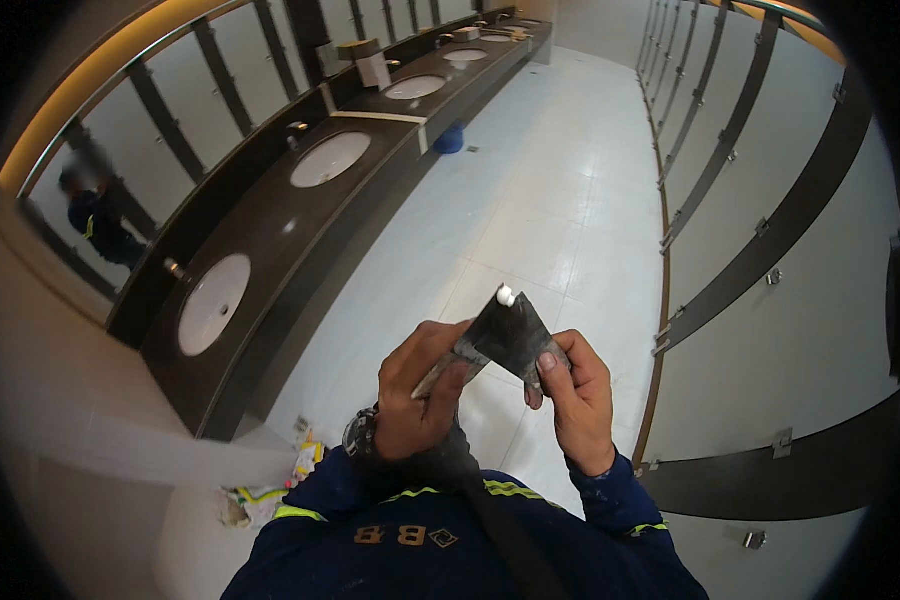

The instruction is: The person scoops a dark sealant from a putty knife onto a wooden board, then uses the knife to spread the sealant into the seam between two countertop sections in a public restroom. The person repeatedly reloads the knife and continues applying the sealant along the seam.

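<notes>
White dab (507, 296) on blade (511, 333), drain (224, 309) in basin (207, 292)

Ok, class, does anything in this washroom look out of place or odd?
Yes: colourful clutter lies heaped at lower left near the left sleeve, untidy unlike the orderly basins. A white dab stands out against the held dark flat pieces; whether it was spilled, I cannot tell.

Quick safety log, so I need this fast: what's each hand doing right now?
Left hand: closed, holding a grey-smudged flat plate.
Right hand: closed, pinching a dark flat plate under the thumb.
</notes>
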Motion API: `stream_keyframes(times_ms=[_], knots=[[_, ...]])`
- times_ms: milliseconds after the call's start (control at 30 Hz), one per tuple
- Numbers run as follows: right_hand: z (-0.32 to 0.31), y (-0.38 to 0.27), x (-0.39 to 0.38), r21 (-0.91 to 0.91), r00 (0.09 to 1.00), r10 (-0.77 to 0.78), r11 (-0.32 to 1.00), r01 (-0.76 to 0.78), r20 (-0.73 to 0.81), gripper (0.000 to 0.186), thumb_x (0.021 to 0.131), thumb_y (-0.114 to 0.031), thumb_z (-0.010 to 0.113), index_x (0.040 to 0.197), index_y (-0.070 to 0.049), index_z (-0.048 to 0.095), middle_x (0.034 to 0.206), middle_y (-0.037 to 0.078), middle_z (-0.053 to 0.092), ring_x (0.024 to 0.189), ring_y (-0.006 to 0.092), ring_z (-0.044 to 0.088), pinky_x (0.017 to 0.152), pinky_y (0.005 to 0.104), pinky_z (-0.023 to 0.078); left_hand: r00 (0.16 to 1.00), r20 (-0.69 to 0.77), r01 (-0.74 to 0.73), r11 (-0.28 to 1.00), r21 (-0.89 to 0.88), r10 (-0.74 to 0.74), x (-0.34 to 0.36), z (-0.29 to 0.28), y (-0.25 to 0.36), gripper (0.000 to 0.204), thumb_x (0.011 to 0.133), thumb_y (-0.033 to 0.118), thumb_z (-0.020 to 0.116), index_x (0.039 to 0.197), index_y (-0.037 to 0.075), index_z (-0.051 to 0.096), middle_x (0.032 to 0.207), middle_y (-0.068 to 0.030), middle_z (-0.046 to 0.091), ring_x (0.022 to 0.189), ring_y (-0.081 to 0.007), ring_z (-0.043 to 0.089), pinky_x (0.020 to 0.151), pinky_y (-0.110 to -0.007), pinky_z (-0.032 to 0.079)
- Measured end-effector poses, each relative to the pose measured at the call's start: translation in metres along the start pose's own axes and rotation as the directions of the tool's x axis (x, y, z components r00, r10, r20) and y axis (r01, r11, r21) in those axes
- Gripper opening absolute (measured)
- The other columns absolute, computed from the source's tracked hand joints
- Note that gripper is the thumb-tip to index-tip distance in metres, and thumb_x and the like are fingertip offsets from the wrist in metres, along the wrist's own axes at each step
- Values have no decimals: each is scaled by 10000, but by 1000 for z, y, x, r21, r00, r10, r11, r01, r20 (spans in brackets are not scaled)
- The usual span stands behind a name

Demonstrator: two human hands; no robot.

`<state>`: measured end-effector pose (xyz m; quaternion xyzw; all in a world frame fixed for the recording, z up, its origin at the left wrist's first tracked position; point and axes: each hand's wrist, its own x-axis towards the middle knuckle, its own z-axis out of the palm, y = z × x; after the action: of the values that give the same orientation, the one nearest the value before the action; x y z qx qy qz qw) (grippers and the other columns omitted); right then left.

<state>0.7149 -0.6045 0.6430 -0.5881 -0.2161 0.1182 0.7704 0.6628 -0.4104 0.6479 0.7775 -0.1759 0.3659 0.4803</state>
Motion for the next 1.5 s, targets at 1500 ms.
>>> stream_keyframes(times_ms=[1500], knots=[[-370, -25, 591, -887, 849, -462, 236, 397, 257, 645, 716, -23, 673, 1329, -224, 695, 928, 132, 496, 786, 270, 510, 696, 385, 458, 783, 118, 431, 395, -811, -611, 492, 304, -445, 301, 1053, 182, 544, 1293, 3, 575, 1179, -47, 660, 1071, -125, 632, 963, -298, 500]])
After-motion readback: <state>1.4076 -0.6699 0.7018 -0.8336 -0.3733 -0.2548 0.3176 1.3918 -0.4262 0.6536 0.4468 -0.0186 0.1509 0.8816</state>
